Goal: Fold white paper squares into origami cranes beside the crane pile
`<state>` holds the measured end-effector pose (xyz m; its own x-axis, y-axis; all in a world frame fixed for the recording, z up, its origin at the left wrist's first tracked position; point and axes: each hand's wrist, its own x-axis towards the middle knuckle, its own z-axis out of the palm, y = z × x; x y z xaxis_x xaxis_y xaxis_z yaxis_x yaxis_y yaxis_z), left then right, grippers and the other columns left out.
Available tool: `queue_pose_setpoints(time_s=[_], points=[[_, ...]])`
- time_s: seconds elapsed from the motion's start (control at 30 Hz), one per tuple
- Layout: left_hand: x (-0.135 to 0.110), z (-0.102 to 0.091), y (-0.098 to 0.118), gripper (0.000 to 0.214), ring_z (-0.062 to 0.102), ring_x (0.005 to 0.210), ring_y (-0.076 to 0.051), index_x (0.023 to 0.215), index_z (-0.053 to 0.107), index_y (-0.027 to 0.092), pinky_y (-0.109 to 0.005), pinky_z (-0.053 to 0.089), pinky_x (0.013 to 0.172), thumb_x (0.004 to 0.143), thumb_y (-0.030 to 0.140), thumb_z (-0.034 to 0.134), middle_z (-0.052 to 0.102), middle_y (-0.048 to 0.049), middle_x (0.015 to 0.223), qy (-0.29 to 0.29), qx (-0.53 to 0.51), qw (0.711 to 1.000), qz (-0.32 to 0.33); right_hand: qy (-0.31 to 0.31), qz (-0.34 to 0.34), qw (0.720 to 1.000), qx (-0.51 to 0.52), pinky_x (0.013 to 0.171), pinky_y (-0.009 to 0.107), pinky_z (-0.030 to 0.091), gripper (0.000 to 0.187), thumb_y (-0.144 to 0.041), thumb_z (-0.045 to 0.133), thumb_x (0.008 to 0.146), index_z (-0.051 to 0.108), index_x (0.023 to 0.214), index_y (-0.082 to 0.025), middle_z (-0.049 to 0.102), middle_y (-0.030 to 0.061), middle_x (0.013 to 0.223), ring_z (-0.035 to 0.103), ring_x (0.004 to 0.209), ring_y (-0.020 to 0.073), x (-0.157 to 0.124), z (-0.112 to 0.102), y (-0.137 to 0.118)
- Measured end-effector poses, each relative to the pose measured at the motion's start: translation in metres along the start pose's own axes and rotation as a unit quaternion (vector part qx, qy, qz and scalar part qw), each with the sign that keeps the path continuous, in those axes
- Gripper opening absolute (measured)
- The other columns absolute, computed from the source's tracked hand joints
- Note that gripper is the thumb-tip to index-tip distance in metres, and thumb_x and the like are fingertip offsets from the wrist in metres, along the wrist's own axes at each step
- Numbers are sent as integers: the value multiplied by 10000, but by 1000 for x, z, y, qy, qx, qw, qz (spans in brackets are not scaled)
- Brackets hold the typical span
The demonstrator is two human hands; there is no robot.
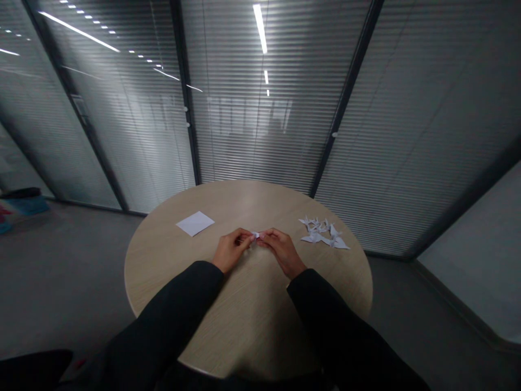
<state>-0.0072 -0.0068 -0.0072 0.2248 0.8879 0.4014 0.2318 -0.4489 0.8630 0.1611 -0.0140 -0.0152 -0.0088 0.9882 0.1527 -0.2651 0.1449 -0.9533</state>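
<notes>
As left hand (230, 250), right hand (283, 250) pinch paper (256, 235) — visible length runs sideways.

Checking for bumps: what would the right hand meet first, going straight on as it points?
Beyond the small white paper the right hand holds, likely the left hand; depth is unclear.

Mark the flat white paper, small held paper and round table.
Flat white paper (195, 223): head view, middle of its face.
Small held paper (256, 235): head view, exposed middle.
Round table (244, 309): head view, bare part of top.

no readable text, labels or numbers anywhere
</notes>
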Motion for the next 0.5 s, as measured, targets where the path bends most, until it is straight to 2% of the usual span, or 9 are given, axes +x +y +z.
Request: queue_pose_setpoints(time_s=[0.33, 0.5], points=[[-1, 0, 1, 241, 653, 701, -183, 848, 676, 172, -280, 490, 666, 806, 397, 597, 712, -65, 764, 5, 17, 1000, 10, -4, 0, 1000, 3, 864, 366, 511, 268, -378, 810, 600, 673, 710, -177, 712, 26, 791, 657, 791, 178, -2, 1, -1], [0, 0, 0, 136, 647, 701, -168, 859, 653, 175, -266, 487, 667, 786, 270, 588, 701, -45, 762, 20, 23, 999, 15, -6, -2, 1000, -5, 874, 368, 505, 256, -363, 811, 594, 666, 693, -177, 716, 35, 834, 652, 823, 187, -3, 2, -2]])
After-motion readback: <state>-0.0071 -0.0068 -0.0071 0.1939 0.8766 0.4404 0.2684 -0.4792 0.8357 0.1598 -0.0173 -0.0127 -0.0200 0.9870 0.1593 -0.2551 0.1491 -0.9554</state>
